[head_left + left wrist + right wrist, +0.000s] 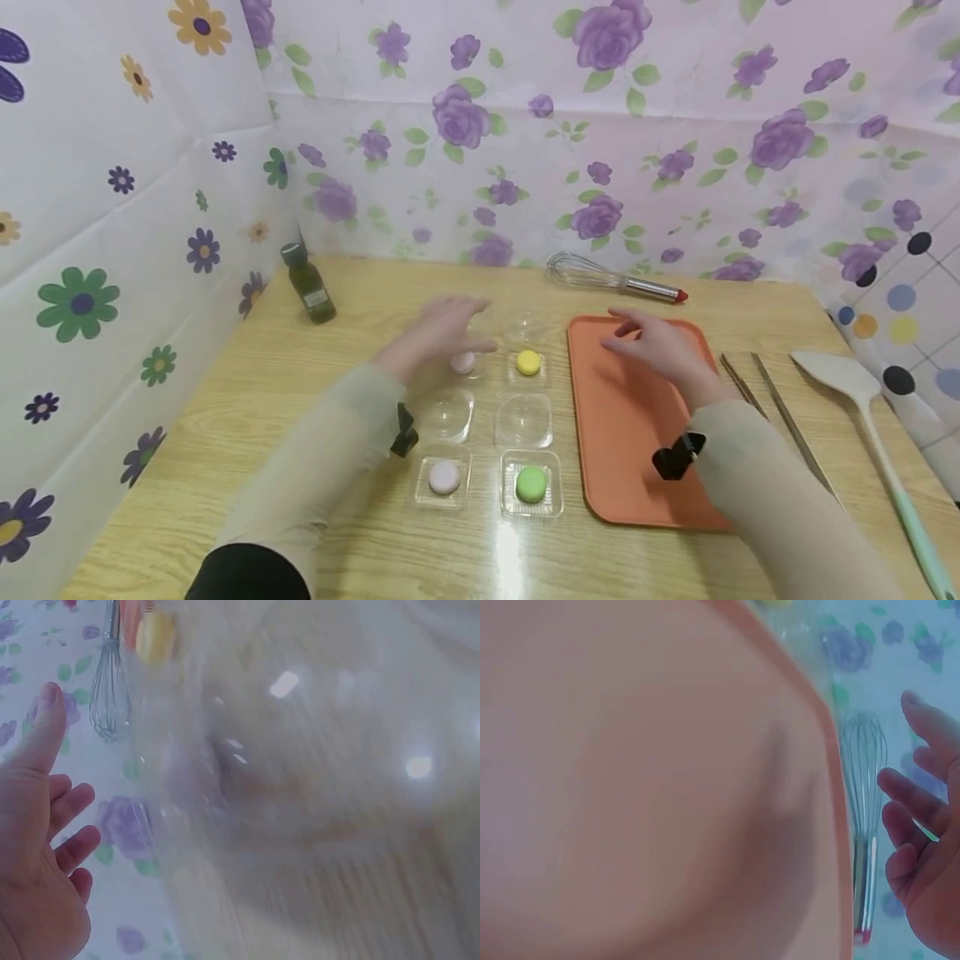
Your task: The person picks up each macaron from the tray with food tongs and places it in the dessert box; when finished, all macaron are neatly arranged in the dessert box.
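Both your hands are empty here. Left hand (438, 329) has thumb and fingers loosely spread, with the far pink macaron (463, 362) just below that thumb; right hand (656, 346) is much the same, above the orange tray (622, 442). The yellow macaron (528, 362) sits between your two sets of fingertips in an opened clear box (527, 382). The near pink macaron (444, 477) and green macaron (532, 484) are closer to you than your left fingers.

I'd guess those boxes are super light, thin, springy and kinda slick, so pinch the rim gently. Macarons look crushable; hold them round the sides.

Annoying bit: your left hand hides much of the far pink one's box, lid included. Left wrist view's hazy, right wrist view's mostly tray.
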Available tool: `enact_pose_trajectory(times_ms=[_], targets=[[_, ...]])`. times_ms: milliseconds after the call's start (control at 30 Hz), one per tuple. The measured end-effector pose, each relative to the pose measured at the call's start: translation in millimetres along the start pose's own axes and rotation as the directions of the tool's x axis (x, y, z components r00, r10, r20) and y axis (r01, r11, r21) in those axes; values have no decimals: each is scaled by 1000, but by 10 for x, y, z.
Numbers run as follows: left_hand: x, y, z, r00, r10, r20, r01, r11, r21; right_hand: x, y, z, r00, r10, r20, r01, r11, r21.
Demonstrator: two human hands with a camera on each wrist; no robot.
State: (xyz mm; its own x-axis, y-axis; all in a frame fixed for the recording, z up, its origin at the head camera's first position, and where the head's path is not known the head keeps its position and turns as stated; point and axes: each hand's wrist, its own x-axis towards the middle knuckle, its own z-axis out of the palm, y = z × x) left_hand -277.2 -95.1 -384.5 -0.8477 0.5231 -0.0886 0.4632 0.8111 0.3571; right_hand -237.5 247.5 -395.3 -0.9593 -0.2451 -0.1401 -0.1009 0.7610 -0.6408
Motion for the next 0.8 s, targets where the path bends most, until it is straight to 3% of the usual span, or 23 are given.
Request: enact_pose_trajectory(times_ms=[167, 367, 500, 800], targets=[[159, 99, 34, 999, 32, 13, -32, 999, 43, 259, -262, 113, 998, -6, 57, 3, 999, 49], [274, 185, 83, 1000, -14, 24, 14, 1000, 2, 472, -428, 245, 997, 16, 79, -20, 999, 48], [323, 194, 77, 998, -53, 23, 53, 999, -11, 596, -487, 302, 996, 20, 85, -26, 998, 60], [429, 162, 93, 996, -71, 51, 72, 997, -25, 746, -513, 382, 993, -4, 115, -3, 998, 58]])
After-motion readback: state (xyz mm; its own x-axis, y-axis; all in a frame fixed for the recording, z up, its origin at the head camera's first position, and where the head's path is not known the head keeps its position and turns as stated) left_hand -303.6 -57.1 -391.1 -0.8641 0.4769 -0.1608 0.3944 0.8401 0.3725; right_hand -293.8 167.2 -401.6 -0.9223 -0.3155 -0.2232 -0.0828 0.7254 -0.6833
